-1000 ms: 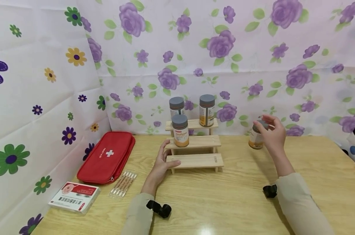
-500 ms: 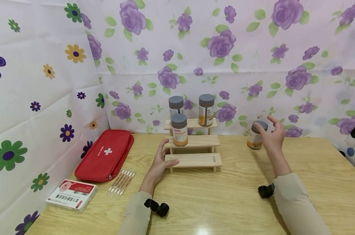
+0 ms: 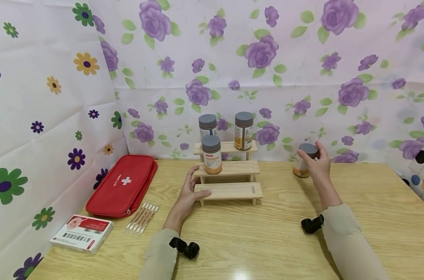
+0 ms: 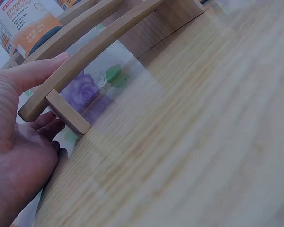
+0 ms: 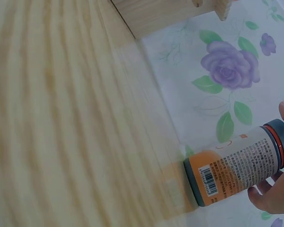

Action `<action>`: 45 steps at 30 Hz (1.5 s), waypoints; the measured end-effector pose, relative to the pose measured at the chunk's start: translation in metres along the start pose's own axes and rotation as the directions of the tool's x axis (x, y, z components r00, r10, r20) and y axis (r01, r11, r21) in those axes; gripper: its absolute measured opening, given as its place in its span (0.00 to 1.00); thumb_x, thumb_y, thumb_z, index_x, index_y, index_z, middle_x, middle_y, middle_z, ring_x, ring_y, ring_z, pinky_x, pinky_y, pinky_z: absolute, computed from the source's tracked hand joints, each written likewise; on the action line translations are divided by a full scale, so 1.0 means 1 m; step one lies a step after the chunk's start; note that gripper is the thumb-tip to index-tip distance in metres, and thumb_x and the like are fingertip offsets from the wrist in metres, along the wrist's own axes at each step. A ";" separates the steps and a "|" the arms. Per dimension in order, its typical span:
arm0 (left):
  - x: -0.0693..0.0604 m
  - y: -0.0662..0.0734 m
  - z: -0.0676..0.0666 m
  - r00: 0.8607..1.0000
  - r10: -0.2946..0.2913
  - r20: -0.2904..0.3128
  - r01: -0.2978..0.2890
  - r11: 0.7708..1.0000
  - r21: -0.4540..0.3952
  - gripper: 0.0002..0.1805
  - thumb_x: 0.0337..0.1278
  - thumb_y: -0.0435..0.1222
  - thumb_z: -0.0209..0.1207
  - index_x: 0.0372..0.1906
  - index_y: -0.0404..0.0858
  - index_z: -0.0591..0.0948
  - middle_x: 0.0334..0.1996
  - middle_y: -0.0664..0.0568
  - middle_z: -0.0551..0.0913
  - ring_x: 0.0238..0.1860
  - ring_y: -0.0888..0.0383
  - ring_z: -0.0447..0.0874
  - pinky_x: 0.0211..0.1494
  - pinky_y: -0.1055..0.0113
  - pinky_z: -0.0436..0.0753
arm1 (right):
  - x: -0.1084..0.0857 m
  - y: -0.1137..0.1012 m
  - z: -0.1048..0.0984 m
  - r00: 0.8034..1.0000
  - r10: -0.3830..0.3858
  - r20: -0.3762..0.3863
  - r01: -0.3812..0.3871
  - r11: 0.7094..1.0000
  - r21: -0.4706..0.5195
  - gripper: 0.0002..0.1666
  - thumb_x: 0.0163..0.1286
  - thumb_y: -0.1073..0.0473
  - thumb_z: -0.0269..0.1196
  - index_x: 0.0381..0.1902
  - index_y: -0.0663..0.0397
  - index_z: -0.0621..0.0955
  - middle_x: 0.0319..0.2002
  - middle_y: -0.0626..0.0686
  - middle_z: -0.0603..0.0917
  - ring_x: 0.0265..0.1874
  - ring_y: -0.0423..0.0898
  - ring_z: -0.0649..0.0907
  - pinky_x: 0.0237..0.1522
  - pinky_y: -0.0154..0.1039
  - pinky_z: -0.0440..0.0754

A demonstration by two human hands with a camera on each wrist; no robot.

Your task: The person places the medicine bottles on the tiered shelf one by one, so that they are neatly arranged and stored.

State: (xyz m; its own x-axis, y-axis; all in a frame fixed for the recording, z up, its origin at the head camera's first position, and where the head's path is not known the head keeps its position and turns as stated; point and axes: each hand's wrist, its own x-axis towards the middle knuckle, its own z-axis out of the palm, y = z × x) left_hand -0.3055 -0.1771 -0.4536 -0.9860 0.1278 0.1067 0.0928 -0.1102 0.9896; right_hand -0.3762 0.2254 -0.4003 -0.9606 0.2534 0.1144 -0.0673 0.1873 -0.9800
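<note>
A three-tier wooden step rack (image 3: 229, 190) stands near the back of the table. My left hand (image 3: 188, 196) grips its left end, thumb over the lowest step and fingers at the side, as the left wrist view also shows. One supplement jar (image 3: 212, 155) stands on the middle step. Two more, a left jar (image 3: 207, 123) and a right jar (image 3: 244, 131), stand on the top step; the left one is partly hidden. Off to the right, my right hand (image 3: 319, 165) holds a fourth-tone-alike grey-lidded jar (image 5: 236, 163) by its lid, thumb and fingers on either side. That jar stands upright on the table.
At the left lie a red first-aid pouch (image 3: 122, 186), a pack of cotton swabs (image 3: 141, 218) and a white-and-red box (image 3: 82, 233). A flowered cloth (image 3: 169, 93) hangs right behind the table, and another borders its left side.
My right hand's fingers, raised off the jar half a second ago, have come down around its lid. The left hand keeps its grip on the rack. The view has shifted slightly.
</note>
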 end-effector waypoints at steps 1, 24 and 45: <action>0.000 0.000 0.000 1.000 -0.002 0.000 0.002 1.000 -0.002 0.51 0.50 0.20 0.62 0.73 0.58 0.54 0.68 0.36 0.65 0.71 0.44 0.60 0.66 0.60 0.67 | 0.000 0.000 0.000 1.000 0.009 -0.008 -0.009 1.000 -0.002 0.54 0.67 0.41 0.61 0.79 0.43 0.45 0.78 0.56 0.50 0.76 0.54 0.57 0.74 0.50 0.60; 0.000 0.003 0.003 1.000 0.000 0.015 0.000 1.000 -0.016 0.51 0.50 0.20 0.62 0.74 0.56 0.52 0.68 0.34 0.62 0.71 0.42 0.58 0.64 0.62 0.67 | -0.001 -0.006 0.001 0.985 0.127 -0.117 -0.116 0.988 0.098 0.46 0.65 0.45 0.65 0.76 0.43 0.59 0.75 0.54 0.60 0.73 0.51 0.64 0.71 0.43 0.67; -0.001 0.003 0.002 1.000 -0.008 -0.012 0.008 1.000 -0.004 0.52 0.50 0.20 0.63 0.74 0.58 0.54 0.67 0.36 0.65 0.70 0.43 0.60 0.66 0.59 0.66 | -0.014 -0.031 0.014 0.990 0.015 -0.143 0.012 0.983 0.186 0.43 0.59 0.47 0.71 0.71 0.42 0.68 0.66 0.47 0.71 0.63 0.42 0.70 0.60 0.29 0.73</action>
State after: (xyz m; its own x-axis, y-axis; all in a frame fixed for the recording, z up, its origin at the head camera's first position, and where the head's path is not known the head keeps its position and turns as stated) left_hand -0.3044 -0.1753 -0.4507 -0.9882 0.1173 0.0980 0.0847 -0.1135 0.9899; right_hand -0.3643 0.2027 -0.3742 -0.9131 0.3892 0.1215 -0.1274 0.0109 -0.9918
